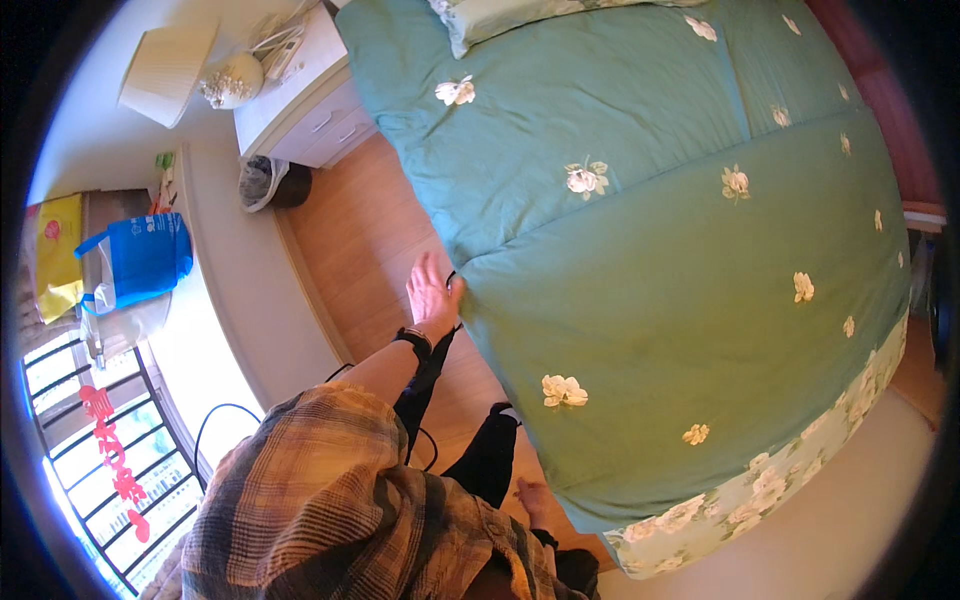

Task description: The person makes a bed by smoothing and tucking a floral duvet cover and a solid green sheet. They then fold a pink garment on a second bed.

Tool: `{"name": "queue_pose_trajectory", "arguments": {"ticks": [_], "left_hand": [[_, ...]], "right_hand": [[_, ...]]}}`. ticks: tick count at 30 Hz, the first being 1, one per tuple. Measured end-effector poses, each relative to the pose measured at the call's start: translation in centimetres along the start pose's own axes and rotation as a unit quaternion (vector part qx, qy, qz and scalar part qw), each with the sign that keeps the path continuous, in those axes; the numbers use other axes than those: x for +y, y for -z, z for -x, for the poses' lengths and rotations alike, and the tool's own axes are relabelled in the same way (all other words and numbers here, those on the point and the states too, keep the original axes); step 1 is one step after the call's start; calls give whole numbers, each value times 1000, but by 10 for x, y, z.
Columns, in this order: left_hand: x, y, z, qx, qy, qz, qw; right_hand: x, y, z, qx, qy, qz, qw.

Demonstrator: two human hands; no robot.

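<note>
A green quilt [675, 247] with printed pale flowers lies over the bed, with a fold line running across it and a floral border along its lower edge. My left hand [435, 291], with a dark band at the wrist, is at the quilt's left edge. Its fingers are apart and its thumb is beside the cloth; whether it touches is unclear. Lower down, my right hand [532, 499] hangs near the quilt's lower left edge, looking empty with its fingers slightly spread. A floral pillow [510, 19] lies at the top of the bed.
A white bedside cabinet [315, 112] holds a lamp [169, 71] and a vase [240, 79]. Beside it stands a dark bin [292, 187] with a plastic bag. A blue bag [150, 255] lies by the barred window [112, 450]. My legs are close to the bed; a black cord loops nearby.
</note>
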State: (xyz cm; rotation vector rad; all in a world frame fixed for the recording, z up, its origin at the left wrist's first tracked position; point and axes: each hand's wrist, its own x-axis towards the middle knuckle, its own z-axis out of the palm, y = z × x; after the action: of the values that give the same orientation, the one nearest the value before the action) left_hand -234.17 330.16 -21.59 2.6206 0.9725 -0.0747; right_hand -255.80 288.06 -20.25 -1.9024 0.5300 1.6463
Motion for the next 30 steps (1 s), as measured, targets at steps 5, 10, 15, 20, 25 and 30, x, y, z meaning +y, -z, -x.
{"name": "queue_pose_trajectory", "arguments": {"ticks": [5,10,15,20,25,30], "left_hand": [[-34,-7,-1,-213,276,403,846],[-15,-1,10,-289,412,639,582],[9,27,-3,-266,394,736,481],[17,36,1,-219,433,792,370],[-11,6,4,-214,384,780,446],[-46,-21,-1,-205,374,626,653]], "right_hand": [[-126,67,20,201,192,-103,955],[-219,76,5,228,254,-93,935],[-235,54,-10,162,245,-185,938],[-233,56,-20,181,265,-196,926],[-235,70,-44,236,283,-124,921],[-234,69,-56,271,248,11,930]]}}
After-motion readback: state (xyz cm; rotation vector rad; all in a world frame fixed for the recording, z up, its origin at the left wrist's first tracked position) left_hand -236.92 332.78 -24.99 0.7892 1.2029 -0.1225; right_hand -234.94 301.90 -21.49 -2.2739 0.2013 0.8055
